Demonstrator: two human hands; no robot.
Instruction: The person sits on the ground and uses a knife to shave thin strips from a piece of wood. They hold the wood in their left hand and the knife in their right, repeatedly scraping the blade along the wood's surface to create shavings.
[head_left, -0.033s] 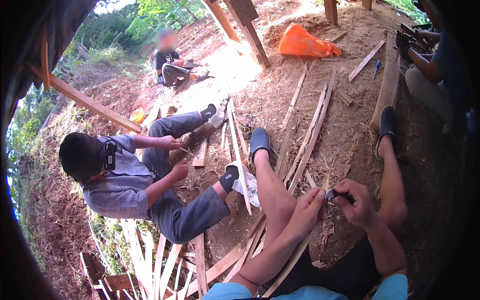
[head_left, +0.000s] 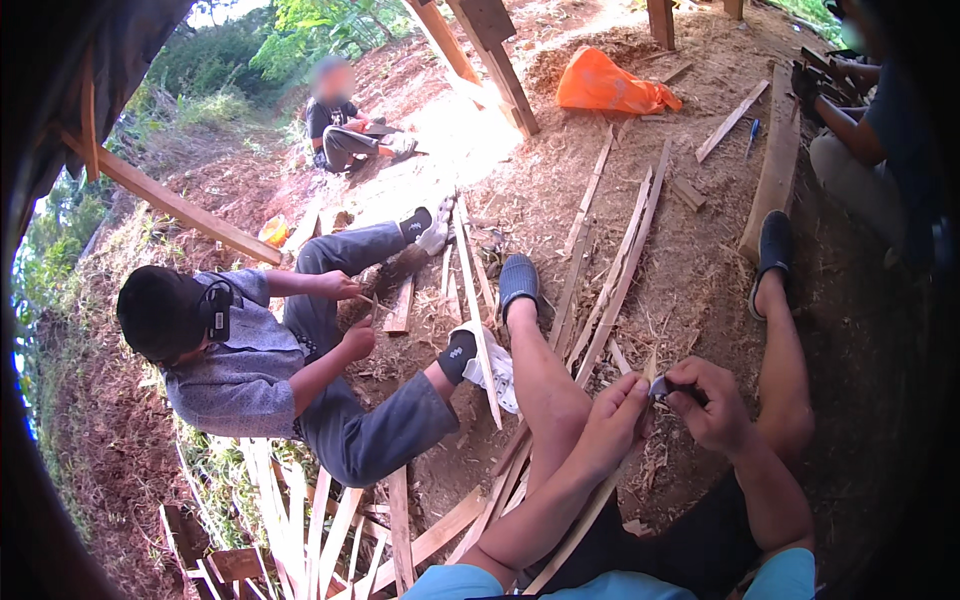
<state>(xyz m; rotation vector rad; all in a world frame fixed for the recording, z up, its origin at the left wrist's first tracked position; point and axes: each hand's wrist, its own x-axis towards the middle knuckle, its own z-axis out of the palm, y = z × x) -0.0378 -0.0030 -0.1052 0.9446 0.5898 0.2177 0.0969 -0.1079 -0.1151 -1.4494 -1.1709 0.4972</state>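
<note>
My left hand (head_left: pixel 612 418) is closed round a long, thin wooden strip (head_left: pixel 580 525). The strip runs back from my fingers, under my left forearm, toward my lap. My right hand (head_left: pixel 712 405) pinches a small grey blade (head_left: pixel 659 388), its edge against the strip just beyond my left thumb. The blade's handle is hidden in the right fingers. Both hands are close together between my knees, over ground strewn with wood shavings (head_left: pixel 655 455).
On my left a seated co-worker (head_left: pixel 245 360) works a small piece in both hands. Split strips (head_left: pixel 622 270) and a plank (head_left: pixel 775 170) lie ahead, near an orange bag (head_left: pixel 610 85). More strips (head_left: pixel 340 530) are piled at lower left. Other people sit farther off.
</note>
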